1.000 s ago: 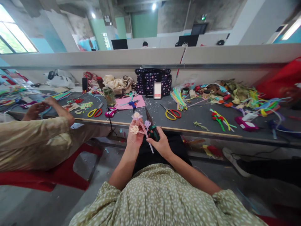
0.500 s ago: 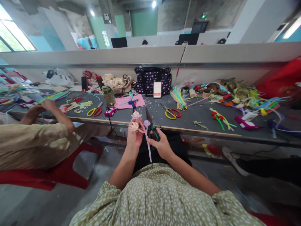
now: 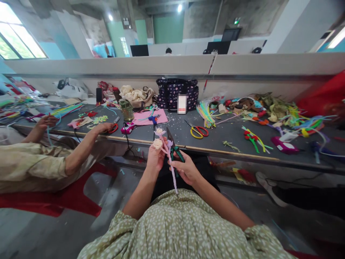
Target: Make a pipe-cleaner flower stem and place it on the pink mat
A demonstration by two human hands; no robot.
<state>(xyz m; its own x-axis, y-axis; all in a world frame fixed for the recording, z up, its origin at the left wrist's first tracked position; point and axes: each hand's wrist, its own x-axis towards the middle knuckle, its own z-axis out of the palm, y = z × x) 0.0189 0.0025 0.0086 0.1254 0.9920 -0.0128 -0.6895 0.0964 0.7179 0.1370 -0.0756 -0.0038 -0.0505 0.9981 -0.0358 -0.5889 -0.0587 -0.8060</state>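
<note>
My left hand [image 3: 155, 158] is closed around the upper stems of a pipe-cleaner flower sprig [image 3: 173, 172], just below its blooms. The sprig has cream and pale pink flower heads, a small lilac one, and a long lilac stem slanting down toward my lap. My right hand [image 3: 185, 168] is wrapped around green-handled pliers [image 3: 170, 136] whose dark jaws point up and away. The thumb of that hand also touches the lilac stem. Both hands are in front of the table edge, close together; some fingers are hidden behind the sprig and the handles.
On the dark table [image 3: 172, 131] lie red-and-yellow scissors [image 3: 198, 132], a glue gun [image 3: 153, 118] on pink paper, a pipe-cleaner bundle [image 3: 206, 114] and a patterned bag [image 3: 176, 95]. At left, a co-worker's hand [image 3: 105, 128] is on another pair of scissors [image 3: 114, 128].
The sprig has turned slightly in my hands, its stem tip now lower and further right. The pliers stay in my right hand. The co-worker's near hand has reached right to the scissors.
</note>
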